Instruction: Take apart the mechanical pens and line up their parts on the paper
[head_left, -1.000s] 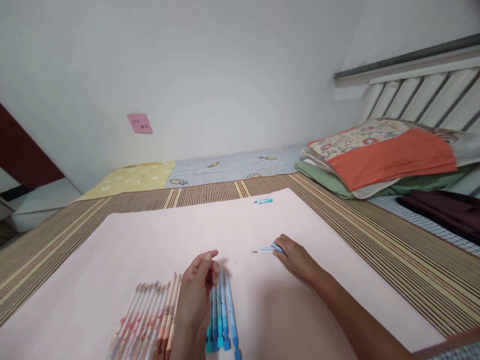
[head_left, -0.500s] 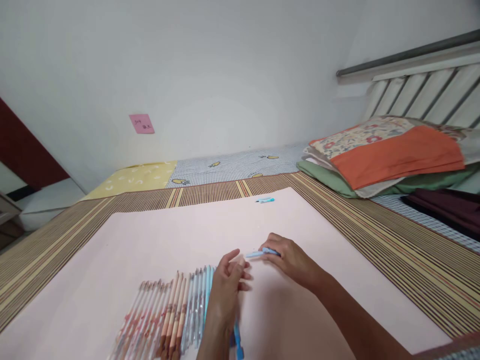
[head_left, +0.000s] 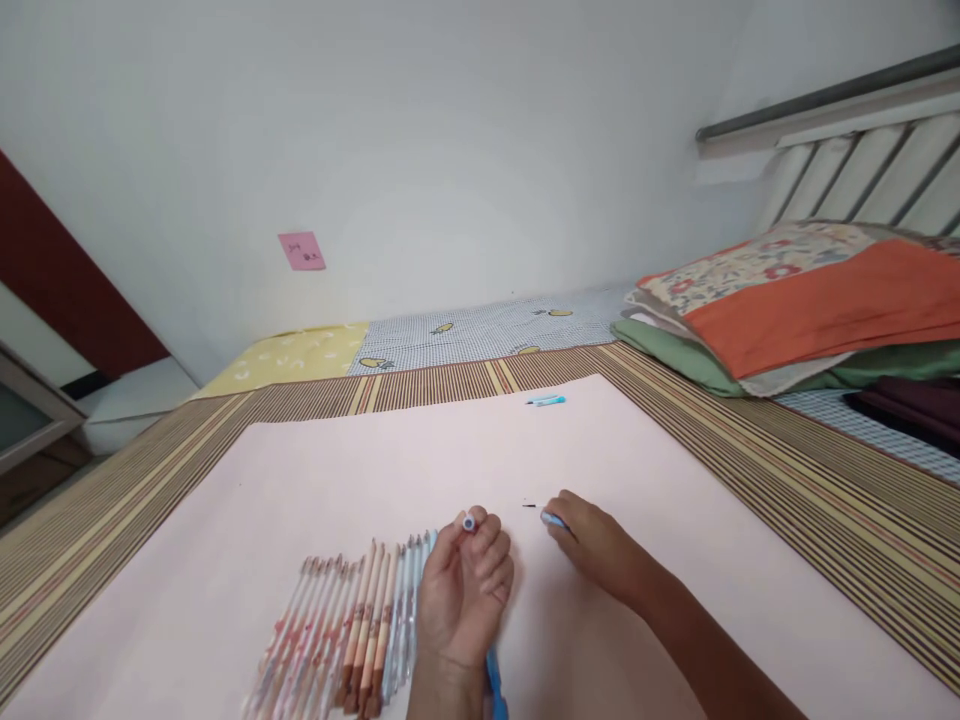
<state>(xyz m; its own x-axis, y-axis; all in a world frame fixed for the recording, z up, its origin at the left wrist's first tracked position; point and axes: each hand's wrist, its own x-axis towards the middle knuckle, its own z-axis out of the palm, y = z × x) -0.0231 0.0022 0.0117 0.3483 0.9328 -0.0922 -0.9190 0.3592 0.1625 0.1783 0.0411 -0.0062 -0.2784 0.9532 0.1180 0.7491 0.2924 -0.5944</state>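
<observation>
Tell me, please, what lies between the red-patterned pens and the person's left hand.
In the head view, the peach-and-brown pens and pale blue pens lie there.

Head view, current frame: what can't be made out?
All in the head view:
Piece in the left hand: only its round end shows; the fingers hide its length.
Blue piece in the right hand: partly covered by the fingers.
Blue pen: upper part behind the left hand and wrist.
Red-patterned pens: some lower ends cut off by the bottom edge.
Pink note: writing too small.
</observation>
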